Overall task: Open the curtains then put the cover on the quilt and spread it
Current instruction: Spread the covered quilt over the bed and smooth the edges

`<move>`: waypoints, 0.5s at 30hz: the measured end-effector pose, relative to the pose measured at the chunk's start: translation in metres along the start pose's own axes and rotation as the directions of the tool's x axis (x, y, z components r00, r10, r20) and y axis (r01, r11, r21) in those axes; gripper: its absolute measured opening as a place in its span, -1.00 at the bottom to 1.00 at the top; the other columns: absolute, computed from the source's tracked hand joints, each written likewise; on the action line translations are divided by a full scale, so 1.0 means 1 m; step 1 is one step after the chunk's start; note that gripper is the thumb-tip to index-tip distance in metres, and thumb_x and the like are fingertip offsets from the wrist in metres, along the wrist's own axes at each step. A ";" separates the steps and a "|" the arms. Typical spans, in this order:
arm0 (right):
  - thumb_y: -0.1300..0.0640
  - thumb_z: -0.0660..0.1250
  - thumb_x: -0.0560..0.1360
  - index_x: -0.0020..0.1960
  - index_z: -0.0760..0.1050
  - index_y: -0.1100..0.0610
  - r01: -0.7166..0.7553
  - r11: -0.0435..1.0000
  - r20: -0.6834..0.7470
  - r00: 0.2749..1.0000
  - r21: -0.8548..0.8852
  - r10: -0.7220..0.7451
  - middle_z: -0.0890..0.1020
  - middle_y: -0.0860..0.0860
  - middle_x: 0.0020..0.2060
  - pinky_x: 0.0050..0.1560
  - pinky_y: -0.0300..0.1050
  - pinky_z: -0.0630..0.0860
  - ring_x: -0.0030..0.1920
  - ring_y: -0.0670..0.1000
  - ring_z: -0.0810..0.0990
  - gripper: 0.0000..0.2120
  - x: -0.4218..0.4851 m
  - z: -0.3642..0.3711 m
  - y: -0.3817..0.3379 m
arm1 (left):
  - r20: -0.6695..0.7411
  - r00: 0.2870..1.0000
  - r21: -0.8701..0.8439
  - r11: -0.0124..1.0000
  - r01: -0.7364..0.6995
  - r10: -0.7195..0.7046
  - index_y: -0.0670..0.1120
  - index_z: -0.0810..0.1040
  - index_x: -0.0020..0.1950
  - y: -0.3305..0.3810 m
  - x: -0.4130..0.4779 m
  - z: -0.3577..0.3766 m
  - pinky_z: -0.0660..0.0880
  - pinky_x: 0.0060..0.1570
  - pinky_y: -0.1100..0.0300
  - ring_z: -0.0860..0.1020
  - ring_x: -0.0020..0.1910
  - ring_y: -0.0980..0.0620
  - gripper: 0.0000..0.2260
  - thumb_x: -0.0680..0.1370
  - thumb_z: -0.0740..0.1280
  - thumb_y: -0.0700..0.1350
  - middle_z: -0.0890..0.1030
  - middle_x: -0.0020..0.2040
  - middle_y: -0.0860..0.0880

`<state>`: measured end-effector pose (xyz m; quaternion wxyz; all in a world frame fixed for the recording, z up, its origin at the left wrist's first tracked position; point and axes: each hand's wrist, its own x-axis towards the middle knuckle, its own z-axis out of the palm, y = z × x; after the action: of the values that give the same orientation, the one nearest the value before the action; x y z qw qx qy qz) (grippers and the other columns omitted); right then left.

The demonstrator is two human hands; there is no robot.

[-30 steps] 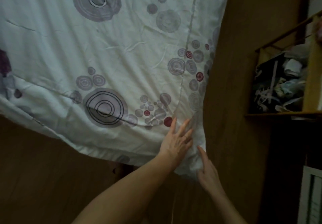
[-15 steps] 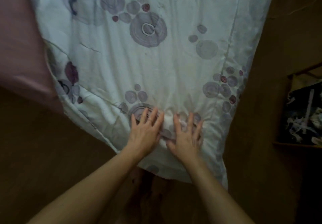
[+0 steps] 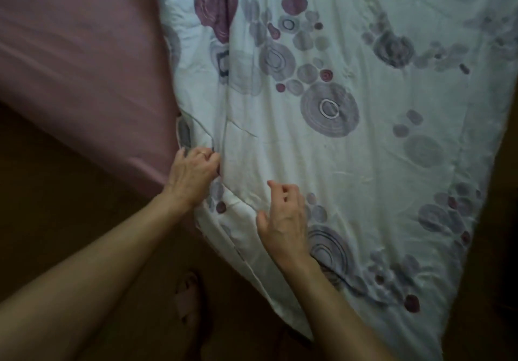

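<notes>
Hands first: half a second back you had both palms flat and side by side on the white quilt cover printed with grey and plum circles (image 3: 350, 164), and now they've split up. Your left hand (image 3: 193, 175), the one with the ring, has slid over to the cover's left edge, right where it meets the dusty-pink bed sheet (image 3: 78, 60), and its fingers are curled into a fold of the fabric, so that one's gripping. Your right hand (image 3: 283, 220) sits near the cover's near edge with fingers loosely bent; it looks like it's hovering or barely brushing the cloth, and I honestly can't tell if it's pinching anything. The view has also swung left, so the pink sheet shows a lot more. My read is you've gone from patting things flat to tugging the left edge straight, so you're well into the spreading part, cover apparently on already. Stuff you can't check from here: the quilt itself is fully inside the cover, the far end runs off the top of the view, and the whole thing is dim and a bit smeared. Something pinkish on the dark floor below your arms may be a slipper (image 3: 187, 299), hard to say.
</notes>
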<state>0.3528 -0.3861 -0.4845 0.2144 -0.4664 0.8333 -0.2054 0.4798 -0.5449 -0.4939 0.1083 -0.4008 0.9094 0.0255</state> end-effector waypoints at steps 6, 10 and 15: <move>0.03 0.29 0.46 0.16 0.36 0.11 0.001 1.000 0.175 0.985 -0.006 0.000 0.42 0.08 0.08 0.03 0.00 0.44 0.11 0.12 0.46 -0.68 0.035 0.073 -0.085 | 0.055 0.992 0.105 0.987 -0.123 0.117 -0.03 0.45 0.13 -0.071 0.033 0.007 0.31 0.06 0.05 0.44 0.17 -0.08 -0.80 0.55 0.14 -0.19 0.52 0.13 -0.04; -0.05 0.28 0.48 0.19 0.31 0.10 0.018 0.994 0.293 0.956 -0.107 0.014 0.41 0.06 0.16 0.21 -0.01 0.39 0.22 0.09 0.40 -0.63 0.049 0.109 -0.106 | 0.167 0.943 0.093 0.948 -0.305 0.287 0.02 0.42 0.20 -0.098 0.048 0.026 0.22 0.30 -0.03 0.28 0.38 -0.01 -0.78 0.60 0.11 -0.13 0.48 0.24 0.03; -0.07 0.26 0.50 0.18 0.31 0.11 -0.077 0.966 0.288 0.946 -0.247 0.149 0.42 0.06 0.16 0.16 0.01 0.40 0.19 0.10 0.41 -0.64 0.082 0.117 -0.113 | 0.174 0.894 0.102 0.895 -0.434 0.414 0.01 0.51 0.13 -0.109 0.088 0.024 0.14 0.39 -0.09 0.39 0.25 -0.01 -0.79 0.61 0.11 -0.13 0.55 0.11 0.05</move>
<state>0.4565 -0.5279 -0.5334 0.2955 -0.4655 0.8340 -0.0194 0.5070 -0.6792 -0.5321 0.1947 -0.1809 0.9639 0.0154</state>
